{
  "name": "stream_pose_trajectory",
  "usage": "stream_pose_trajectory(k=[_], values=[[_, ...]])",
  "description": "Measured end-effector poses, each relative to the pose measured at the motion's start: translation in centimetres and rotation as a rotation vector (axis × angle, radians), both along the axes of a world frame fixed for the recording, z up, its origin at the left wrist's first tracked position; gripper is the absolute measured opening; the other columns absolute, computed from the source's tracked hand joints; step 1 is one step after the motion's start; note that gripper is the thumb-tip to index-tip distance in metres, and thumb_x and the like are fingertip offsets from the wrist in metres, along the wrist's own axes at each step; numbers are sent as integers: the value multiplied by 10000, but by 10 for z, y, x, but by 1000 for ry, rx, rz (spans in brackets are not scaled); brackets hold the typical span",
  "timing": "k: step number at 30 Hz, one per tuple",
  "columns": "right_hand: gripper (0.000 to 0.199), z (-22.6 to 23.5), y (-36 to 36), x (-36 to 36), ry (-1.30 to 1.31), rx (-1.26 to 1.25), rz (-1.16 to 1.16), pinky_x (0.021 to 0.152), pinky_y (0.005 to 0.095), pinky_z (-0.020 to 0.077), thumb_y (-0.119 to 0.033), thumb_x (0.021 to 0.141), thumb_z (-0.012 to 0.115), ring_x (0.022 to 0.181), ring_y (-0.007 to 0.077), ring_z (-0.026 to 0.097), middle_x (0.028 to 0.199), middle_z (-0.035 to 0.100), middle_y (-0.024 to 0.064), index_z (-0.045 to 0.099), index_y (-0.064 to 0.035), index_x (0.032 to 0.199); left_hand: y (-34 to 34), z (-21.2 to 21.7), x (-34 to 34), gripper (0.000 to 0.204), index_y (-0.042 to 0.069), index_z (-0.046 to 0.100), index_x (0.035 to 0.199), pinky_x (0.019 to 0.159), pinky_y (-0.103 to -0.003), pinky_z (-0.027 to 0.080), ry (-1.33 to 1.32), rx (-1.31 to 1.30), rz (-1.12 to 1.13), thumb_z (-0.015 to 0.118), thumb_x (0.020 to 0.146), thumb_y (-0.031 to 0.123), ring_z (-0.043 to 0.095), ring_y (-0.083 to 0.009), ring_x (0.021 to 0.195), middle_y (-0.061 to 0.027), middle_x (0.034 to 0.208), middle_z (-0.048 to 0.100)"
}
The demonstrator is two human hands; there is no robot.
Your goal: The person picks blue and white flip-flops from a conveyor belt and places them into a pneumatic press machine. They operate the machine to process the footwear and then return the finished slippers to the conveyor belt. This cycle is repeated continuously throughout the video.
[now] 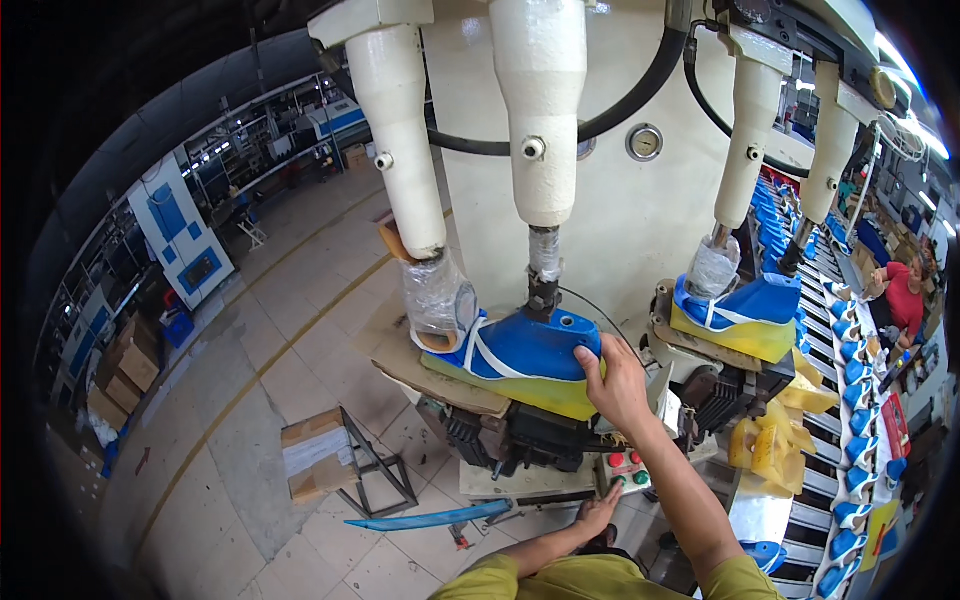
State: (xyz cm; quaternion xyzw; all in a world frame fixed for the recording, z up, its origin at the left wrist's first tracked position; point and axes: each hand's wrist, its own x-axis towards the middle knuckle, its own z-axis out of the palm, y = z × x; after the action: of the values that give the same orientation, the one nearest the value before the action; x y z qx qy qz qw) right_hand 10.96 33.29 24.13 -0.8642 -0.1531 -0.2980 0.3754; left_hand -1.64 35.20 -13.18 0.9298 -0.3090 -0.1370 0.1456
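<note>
My right hand (pixel 620 385) grips the toe end of a blue shoe last (pixel 530 345), with the thumb on its near side and the fingers partly hidden behind it. White straps cross the last, which sits on a yellow pad (pixel 560 398). A press ram (pixel 543 262) comes down onto its top, and a plastic-wrapped ram (pixel 435 300) meets its heel end. Below, my left hand (pixel 597 512) holds nothing and reaches a finger to a green button on the control box (pixel 612 466). Its other fingers are partly curled.
A second strapped blue last (pixel 745 302) stands under rams on the right. Beyond, a roller conveyor (pixel 815 470) carries rows of blue lasts, with yellow blocks (pixel 770 445) beside it. A person (pixel 905 295) is at the far right. A metal frame (pixel 378 470) stands on the floor left.
</note>
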Motion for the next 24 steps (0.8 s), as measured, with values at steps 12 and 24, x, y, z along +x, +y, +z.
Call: stream_pose_trajectory(k=[12, 24], values=[[321, 30, 6, 1, -13, -16, 26, 836, 469, 452, -314, 974, 576, 936, 404, 578, 926, 623, 190, 624, 4, 988, -46, 23, 12, 517, -67, 454, 1366, 1006, -490, 465, 152, -484, -94, 509, 890, 127, 544, -473, 1204, -343, 1532, 247], [317, 32, -119, -97, -190, 284, -38, 874, 352, 512, 57, 873, 582, 997, 297, 658, 1090, 652, 195, 642, 24, 1182, -87, 199, 17, 388, 13, 521, 1345, 909, -372, 510, 558, -946, -187, 544, 980, 142, 589, -300, 1151, -186, 1375, 517]])
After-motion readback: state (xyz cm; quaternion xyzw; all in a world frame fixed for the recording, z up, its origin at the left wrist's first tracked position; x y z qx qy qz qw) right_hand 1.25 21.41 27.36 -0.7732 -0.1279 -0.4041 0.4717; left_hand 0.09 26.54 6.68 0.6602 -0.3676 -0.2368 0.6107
